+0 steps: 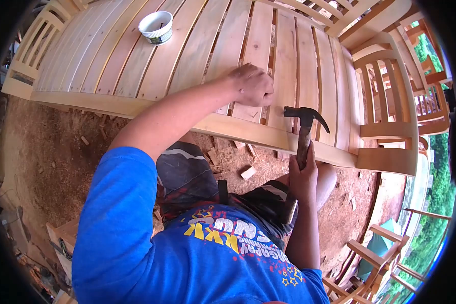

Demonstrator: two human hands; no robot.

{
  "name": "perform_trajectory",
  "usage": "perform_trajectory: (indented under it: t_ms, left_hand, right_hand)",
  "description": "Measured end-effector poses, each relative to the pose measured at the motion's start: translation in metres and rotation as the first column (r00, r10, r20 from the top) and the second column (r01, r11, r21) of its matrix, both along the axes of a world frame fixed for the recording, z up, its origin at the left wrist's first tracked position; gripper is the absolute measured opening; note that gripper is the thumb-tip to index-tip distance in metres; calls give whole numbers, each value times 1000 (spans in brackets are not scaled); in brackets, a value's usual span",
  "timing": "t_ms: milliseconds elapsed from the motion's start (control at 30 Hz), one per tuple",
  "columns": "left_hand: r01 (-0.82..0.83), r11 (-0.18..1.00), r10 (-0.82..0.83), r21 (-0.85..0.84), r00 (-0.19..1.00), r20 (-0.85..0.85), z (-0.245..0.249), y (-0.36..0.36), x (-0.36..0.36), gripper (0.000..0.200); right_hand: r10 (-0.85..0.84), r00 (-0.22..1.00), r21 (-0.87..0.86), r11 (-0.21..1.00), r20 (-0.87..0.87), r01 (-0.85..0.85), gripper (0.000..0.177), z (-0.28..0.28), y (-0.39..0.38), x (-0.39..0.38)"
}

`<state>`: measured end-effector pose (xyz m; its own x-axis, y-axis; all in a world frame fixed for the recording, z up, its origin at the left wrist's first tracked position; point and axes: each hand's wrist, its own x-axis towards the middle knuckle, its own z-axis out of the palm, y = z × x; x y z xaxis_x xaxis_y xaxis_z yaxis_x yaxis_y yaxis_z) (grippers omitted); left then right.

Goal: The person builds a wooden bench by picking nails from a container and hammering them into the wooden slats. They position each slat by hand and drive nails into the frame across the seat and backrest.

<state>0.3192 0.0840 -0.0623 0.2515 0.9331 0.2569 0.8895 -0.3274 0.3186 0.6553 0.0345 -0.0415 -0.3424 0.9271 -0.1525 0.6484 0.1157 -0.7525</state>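
My right hand (303,177) is wrapped round the wooden handle of a claw hammer (306,117). The hammer stands head up near the front rail (248,133) of a slatted wooden bench (261,43), its claw curving to the right. My left hand (252,86) is closed in a fist over the slats, left of the hammer head. Whatever its fingers may hold is hidden. A white tub (157,35) with something dark inside rests on the slats farther back.
Slatted armrests (387,101) rise at the bench's right end, with another at its left end (38,43). Wood offcuts (248,173) and shavings lie on the dirt floor below. More wooden furniture frames (377,253) stand at the lower right.
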Motion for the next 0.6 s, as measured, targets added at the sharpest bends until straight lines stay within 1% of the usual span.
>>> perform_trajectory:
  t_ms: [67,167,267,367,500,600]
  left_hand:
    - [7,1000,-7,14,1000,-16,-2,-1,1,31]
    - [2,999,-2,37,1000,-6,-1,-3,2,29]
    - [13,998,-13,55,1000,-2,1,-6,3,28]
    - [-2,998,1,66,1000,21,-6,-4,3,27]
    - [-1,999,1,43,1000,9,3,-9,4,26]
    - [-1,999,1,40,1000,2,3,-7,4,24]
  right_hand:
    - [12,1000,15,1000,-6,-12,76,-6,3,3]
    - [1,999,-58,998,33,1,75,11,0,-3]
    - [-16,970,-306,950,-243,-61,74,39,-11,-10]
    - [-34,953,-346,935,-300,-76,71,43,-28,-19]
    - [-73,928,-401,912,-365,-86,74,53,-41,-34]
    - [-51,932,-382,919,-358,-96,75,51,-47,-38]
